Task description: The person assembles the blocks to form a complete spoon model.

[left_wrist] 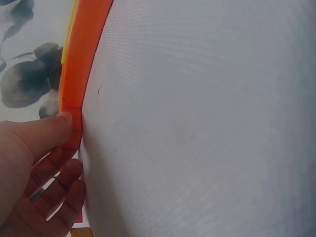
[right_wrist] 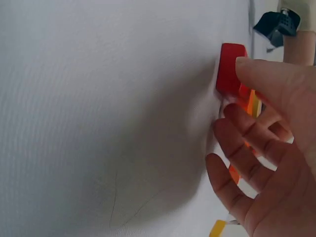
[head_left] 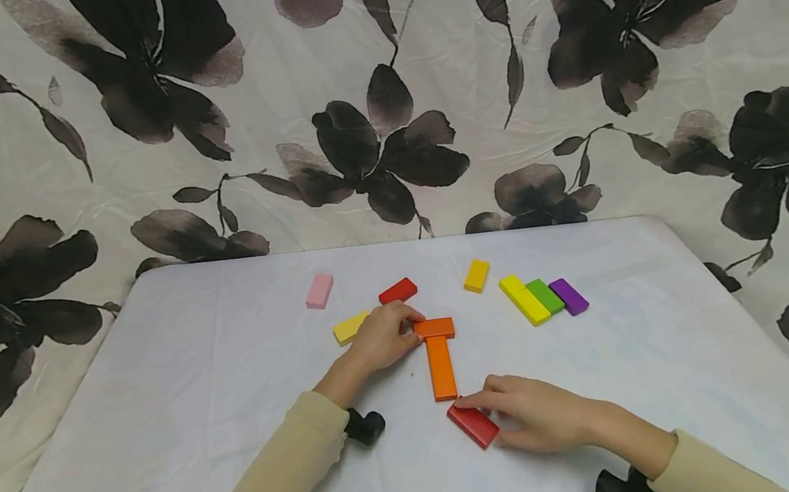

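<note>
On the white worktop, well in from its far edge, the right hand and left hand pinch blocks. A long orange block lies between the right's slanted red block and the left's orange crosspiece.

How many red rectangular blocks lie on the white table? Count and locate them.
2: one red rectangular block gripped by the right hand, the other red block just beyond the left hand.
</note>
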`<state>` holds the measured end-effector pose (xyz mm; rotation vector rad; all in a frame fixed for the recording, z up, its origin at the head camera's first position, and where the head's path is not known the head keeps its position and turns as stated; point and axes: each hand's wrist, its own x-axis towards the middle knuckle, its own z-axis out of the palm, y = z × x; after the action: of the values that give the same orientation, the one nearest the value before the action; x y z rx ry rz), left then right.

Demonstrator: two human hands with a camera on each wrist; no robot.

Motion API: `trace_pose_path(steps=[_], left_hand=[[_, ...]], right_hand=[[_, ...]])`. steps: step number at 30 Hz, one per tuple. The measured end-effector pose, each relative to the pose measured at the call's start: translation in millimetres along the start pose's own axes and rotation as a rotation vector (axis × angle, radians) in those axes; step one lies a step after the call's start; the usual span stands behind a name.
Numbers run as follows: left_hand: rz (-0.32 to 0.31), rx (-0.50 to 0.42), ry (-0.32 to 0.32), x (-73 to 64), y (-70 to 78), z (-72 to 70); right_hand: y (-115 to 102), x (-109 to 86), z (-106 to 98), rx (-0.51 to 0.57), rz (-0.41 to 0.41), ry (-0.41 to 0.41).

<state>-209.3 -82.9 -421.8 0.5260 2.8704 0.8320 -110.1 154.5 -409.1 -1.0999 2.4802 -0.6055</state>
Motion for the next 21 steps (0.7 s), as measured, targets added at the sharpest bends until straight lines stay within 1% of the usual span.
trace_pose_path(steps=[5, 12, 16, 21], left_hand=[[0.004, -0.003, -0.001, 0.3, 0.0, -0.3], [0.014, -0.007, 0.001, 0.0, -0.7, -0.6], [0.010, -0.008, -0.001, -0.1, -0.4, -0.8], [0.002, -0.010, -0.003, -0.2, 0.0, -1.1]], right_hand=[[1.0, 1.2, 0.5, -0.075, -0.077, 0.002], [0.0, 6.0, 4.3, -0.081, -0.143, -0.015], [-2.4, 9.0, 6.6, -0.059, -0.160, -0.024], [-6.9, 12.0, 8.7, -0.046, -0.150, -0.029]])
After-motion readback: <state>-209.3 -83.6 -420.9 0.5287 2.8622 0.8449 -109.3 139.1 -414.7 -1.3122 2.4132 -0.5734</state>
